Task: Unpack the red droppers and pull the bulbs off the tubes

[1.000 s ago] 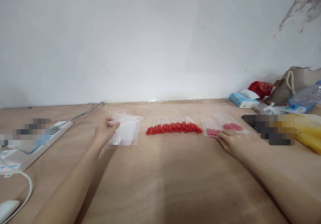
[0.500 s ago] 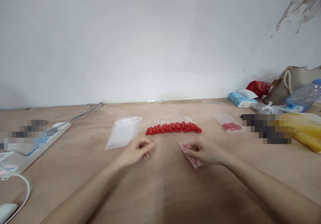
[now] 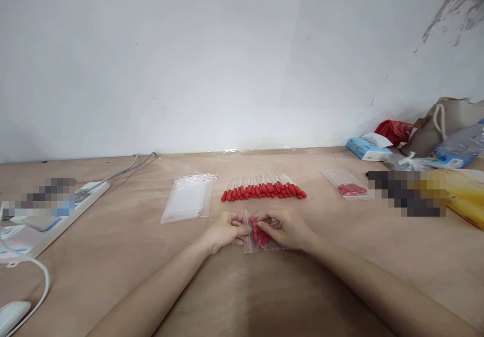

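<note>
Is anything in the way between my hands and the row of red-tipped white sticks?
Nothing visible: only brown tabletop shows between your left hand, right hand and the row of red-tipped white sticks. The clear plastic bag with red pieces is between your hands, not beyond them.

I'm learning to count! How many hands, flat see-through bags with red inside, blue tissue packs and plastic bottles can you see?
Hands: 2 (left hand, right hand)
Flat see-through bags with red inside: 2 (near bag, far bag)
Blue tissue pack: 1
Plastic bottle: 1
Total: 6
</note>
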`<state>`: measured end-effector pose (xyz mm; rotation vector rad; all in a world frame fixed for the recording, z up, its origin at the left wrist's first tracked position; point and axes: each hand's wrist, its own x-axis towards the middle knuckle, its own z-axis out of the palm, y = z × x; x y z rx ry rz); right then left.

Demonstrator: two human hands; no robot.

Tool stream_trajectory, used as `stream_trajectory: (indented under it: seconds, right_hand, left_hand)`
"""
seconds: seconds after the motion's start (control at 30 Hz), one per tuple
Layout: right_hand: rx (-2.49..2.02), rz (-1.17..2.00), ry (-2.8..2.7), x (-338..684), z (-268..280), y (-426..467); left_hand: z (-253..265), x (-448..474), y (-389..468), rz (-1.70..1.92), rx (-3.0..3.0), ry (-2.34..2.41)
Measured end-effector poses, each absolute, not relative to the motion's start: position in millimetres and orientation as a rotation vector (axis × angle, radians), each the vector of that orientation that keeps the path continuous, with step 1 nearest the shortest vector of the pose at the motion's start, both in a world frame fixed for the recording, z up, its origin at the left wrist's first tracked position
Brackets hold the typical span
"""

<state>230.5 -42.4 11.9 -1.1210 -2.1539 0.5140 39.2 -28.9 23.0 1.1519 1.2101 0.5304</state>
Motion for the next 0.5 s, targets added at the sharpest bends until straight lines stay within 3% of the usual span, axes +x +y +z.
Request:
stream_trajectory:
  seconds: [0.33, 0.5]
  right_hand:
    - [-1.116, 0.412, -2.15, 233, -4, -41]
    - [-0.923, 0.148, -2.25, 231, 6, -40]
  left_hand:
    - [15, 38, -30, 0.644, 1.07, 1.14]
    - [16, 42, -32, 0.695, 1.09, 1.109]
